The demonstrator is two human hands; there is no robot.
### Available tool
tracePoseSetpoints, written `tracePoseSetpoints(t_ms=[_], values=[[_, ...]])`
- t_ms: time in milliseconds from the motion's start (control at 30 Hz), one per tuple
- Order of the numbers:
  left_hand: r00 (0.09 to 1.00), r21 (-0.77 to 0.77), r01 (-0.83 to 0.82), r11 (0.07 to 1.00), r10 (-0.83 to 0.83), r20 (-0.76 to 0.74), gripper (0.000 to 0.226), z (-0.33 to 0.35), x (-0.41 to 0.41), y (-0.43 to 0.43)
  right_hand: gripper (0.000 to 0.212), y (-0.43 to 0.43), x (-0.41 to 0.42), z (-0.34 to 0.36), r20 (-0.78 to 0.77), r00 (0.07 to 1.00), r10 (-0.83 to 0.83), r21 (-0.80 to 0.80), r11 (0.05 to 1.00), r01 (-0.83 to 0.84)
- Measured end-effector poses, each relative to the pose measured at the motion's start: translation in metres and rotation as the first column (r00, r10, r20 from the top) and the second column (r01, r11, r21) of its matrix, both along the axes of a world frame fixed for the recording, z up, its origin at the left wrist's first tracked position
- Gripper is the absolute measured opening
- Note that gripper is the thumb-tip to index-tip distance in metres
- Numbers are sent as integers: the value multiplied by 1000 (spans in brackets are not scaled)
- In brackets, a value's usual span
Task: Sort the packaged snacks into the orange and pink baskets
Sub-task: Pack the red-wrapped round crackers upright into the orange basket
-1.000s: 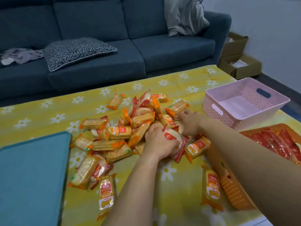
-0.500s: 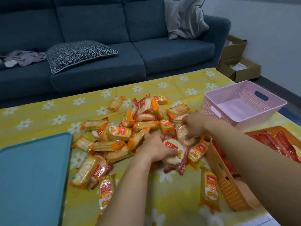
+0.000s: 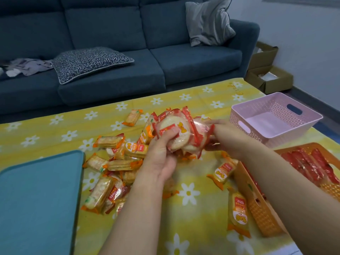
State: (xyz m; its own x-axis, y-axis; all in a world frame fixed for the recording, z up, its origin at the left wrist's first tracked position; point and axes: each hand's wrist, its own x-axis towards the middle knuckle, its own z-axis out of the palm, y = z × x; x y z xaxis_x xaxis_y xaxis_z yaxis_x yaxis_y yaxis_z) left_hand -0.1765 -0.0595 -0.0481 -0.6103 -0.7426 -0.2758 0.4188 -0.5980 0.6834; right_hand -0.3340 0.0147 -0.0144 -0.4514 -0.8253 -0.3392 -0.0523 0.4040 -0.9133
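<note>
Mid-sort. Gripping a red bundle [image 3: 181, 133] of round cracker packets, raised over the middle of the table [image 3: 202, 227], above the far right end of the orange-packet heap [image 3: 117, 162]. Curled round its near-left side: left hand [image 3: 161, 153], thumb pressed on the front packet. Clasping its right edge: right hand [image 3: 228, 138], fingers above and below. Orange basket [image 3: 261, 210] near right, holding sorted red packets [image 3: 309, 162]. Pink basket [image 3: 261, 132] far right, looks bare inside.

Risks:
- Slick wrappers, loosely stacked, so could fan out and slip from the middle of the bundle if either grip eases on the way to a basket.
- Could catch on the orange basket's left wall, or knock the two orange packets lying just beside it.
- Could land in the wrong basket, with pink just beyond orange.

Counts:
- Two baskets.
- Bundle: at least three packets, exact number hidden by overlap.
- Sorted red packets: at least four, partly cut off by the frame edge.
- Orange packets: three lying apart (one far, two near the orange basket), plus roughly a dozen heaped left of centre, too overlapped for a firm count.
- Seemingly a few red-edged ones mixed into the heap.
- One teal tray [image 3: 36, 199] near left.
</note>
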Motion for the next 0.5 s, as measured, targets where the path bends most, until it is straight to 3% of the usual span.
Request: tracePoseSetpoints(t_ms=[100,200,300,367,433,500], values=[[997,-5,-56,998,56,58,63,-1,-1,2,33,-11,8,0,108,994,28,15,999,-30],[998,43,-13,999,10,68,60,0,4,4,32,-13,4,-4,116,991,64,42,997,-70],[999,133,-49,990,47,24,50,4,9,2,24,-26,-19,-17,-123,991,-60,128,989,76],[991,185,-130,974,135,-19,45,6,13,-1,22,-47,-45,-39,-384,919,-86,226,957,184],[973,218,-210,953,227,-52,43,6,21,-5,32,-66,-55,-56,-559,829,9,368,899,238],[952,246,-276,929,299,-65,47,5,28,-8,60,-83,-57,-72,-584,812,10,420,860,291]])
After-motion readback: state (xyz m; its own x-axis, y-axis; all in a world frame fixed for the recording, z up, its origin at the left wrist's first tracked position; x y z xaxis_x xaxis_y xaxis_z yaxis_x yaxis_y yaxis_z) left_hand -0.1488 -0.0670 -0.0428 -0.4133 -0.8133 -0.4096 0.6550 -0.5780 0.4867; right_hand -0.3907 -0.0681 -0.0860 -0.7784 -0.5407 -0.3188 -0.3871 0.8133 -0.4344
